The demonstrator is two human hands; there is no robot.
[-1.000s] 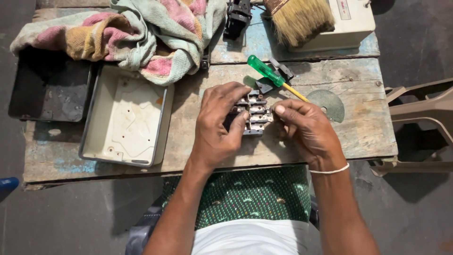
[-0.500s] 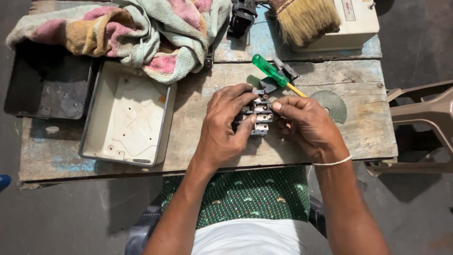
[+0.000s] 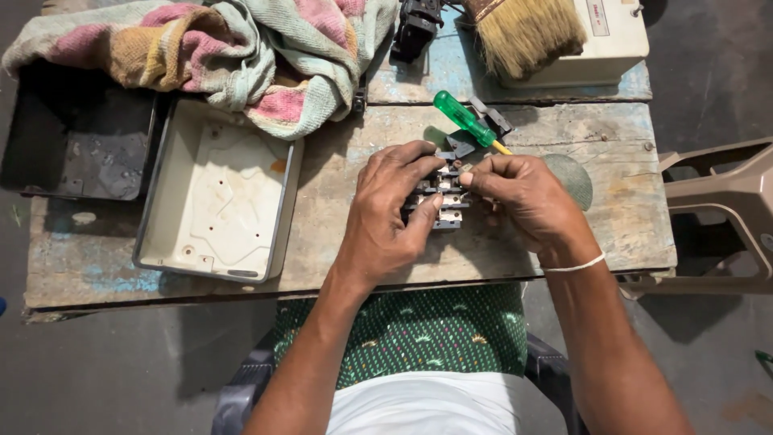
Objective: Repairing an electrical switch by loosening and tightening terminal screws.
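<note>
Black switch block with metal terminals (image 3: 439,193), centre frame on worn wooden table (image 3: 338,242): out of its cream metal box (image 3: 217,201), gripped by left hand (image 3: 390,205), right hand (image 3: 523,193) pinching its edge; reassembly apparently outstanding.

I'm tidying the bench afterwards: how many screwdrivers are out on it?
1: a green-handled screwdriver lies on the wooden table just beyond the hands. Others may be hidden under the cloth.

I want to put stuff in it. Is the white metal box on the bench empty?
Empty. The white box lies open side up, and only its bare, stained bottom shows inside.
</note>
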